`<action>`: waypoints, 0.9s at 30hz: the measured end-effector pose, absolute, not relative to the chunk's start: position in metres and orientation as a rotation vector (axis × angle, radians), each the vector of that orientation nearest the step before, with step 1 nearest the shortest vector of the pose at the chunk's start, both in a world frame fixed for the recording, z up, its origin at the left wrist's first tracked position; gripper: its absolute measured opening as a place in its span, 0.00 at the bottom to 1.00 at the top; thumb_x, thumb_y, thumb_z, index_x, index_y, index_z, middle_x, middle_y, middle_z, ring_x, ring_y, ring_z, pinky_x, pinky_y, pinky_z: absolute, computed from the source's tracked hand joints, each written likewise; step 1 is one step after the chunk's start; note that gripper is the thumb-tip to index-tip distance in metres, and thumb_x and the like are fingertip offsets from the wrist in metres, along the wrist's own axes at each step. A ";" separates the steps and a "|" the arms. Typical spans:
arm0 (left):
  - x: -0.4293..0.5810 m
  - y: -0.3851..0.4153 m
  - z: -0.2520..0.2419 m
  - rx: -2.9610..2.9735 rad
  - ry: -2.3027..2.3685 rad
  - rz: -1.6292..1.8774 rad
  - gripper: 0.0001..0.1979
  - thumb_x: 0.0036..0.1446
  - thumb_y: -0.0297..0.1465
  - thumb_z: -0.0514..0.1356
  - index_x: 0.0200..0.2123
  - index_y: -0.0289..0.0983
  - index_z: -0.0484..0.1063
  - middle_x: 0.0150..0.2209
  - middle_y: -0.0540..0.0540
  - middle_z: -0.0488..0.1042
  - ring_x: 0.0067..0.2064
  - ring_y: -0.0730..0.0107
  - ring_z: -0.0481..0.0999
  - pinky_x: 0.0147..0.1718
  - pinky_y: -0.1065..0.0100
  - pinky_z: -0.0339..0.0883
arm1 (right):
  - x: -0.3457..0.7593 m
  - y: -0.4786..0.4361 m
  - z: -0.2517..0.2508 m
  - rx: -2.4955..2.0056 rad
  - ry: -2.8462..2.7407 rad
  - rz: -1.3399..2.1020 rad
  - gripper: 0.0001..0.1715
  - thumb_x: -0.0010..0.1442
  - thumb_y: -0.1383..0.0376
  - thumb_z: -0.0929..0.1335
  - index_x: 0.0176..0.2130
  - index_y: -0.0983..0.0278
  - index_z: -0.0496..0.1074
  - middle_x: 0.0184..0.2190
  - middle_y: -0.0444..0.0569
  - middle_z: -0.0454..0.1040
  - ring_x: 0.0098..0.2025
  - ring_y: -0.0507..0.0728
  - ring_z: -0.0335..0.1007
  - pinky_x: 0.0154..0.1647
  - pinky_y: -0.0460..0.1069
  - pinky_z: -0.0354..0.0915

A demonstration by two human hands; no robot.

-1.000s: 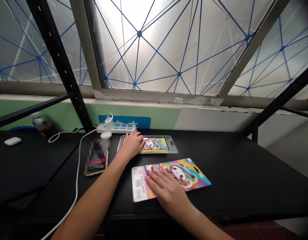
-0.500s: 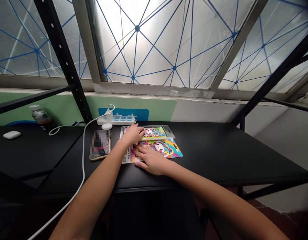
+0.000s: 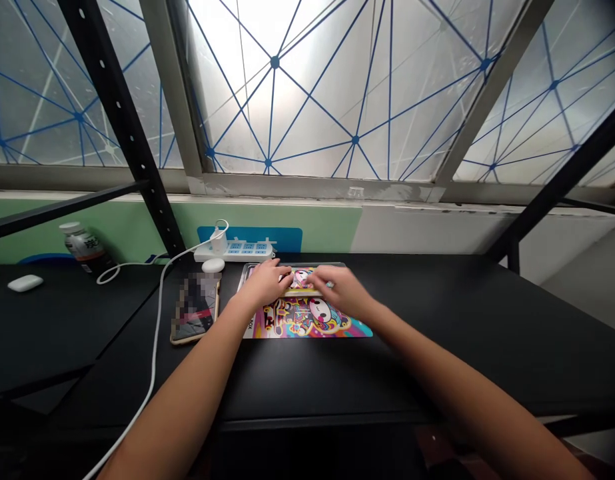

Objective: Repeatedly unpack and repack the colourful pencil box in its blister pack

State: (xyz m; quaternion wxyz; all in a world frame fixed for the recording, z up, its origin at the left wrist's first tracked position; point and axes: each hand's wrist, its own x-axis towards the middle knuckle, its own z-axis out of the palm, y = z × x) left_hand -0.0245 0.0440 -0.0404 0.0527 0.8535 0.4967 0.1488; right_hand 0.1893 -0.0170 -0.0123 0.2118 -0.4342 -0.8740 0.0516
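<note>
A colourful cartoon pencil box (image 3: 301,279) lies in a clear plastic blister shell (image 3: 246,272) on the black table. My left hand (image 3: 265,285) rests over the box's left part, with its fingers stretched across the top. My right hand (image 3: 343,288) is at the right part, its fingers bent and pinched together against the box; the fingertips' exact hold is partly hidden. Nearer to me lies a flat printed card (image 3: 307,318) with the same cartoon pattern, touched by neither hand.
Left of the hands is a phone (image 3: 194,310), with a white rounded case (image 3: 213,265) behind it. A power strip (image 3: 237,251) with a white cable (image 3: 157,333) stands by the wall. Farther left are a bottle (image 3: 86,247), another white case (image 3: 25,283) and a black metal post (image 3: 122,127).
My right hand has lifted off the card and moved up to the right part of the pencil box, its fingers now bent. My left hand stays on the box. The view has shifted slightly.
</note>
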 end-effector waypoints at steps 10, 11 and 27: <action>-0.021 0.038 -0.040 2.604 1.531 0.455 0.24 0.67 0.44 0.47 0.57 0.42 0.73 0.66 0.42 0.64 0.67 0.49 0.60 0.63 0.51 0.54 | 0.246 0.033 -0.030 -1.589 -2.376 0.216 0.33 0.58 0.42 0.68 0.53 0.61 0.73 0.49 0.58 0.70 0.54 0.69 0.65 0.54 0.64 0.61; -0.020 0.037 -0.040 2.601 1.533 0.460 0.24 0.67 0.44 0.47 0.57 0.42 0.73 0.66 0.42 0.64 0.67 0.49 0.59 0.63 0.51 0.53 | 0.246 0.033 -0.030 -1.607 -2.386 0.224 0.36 0.57 0.41 0.68 0.54 0.60 0.73 0.50 0.58 0.69 0.55 0.70 0.64 0.55 0.64 0.60; -0.055 0.042 -0.017 2.534 1.662 0.631 0.29 0.63 0.53 0.53 0.56 0.40 0.73 0.57 0.40 0.75 0.56 0.48 0.74 0.53 0.56 0.65 | 0.243 0.031 -0.031 -1.529 -2.301 0.031 0.35 0.47 0.44 0.75 0.46 0.60 0.67 0.46 0.54 0.71 0.51 0.67 0.65 0.53 0.62 0.59</action>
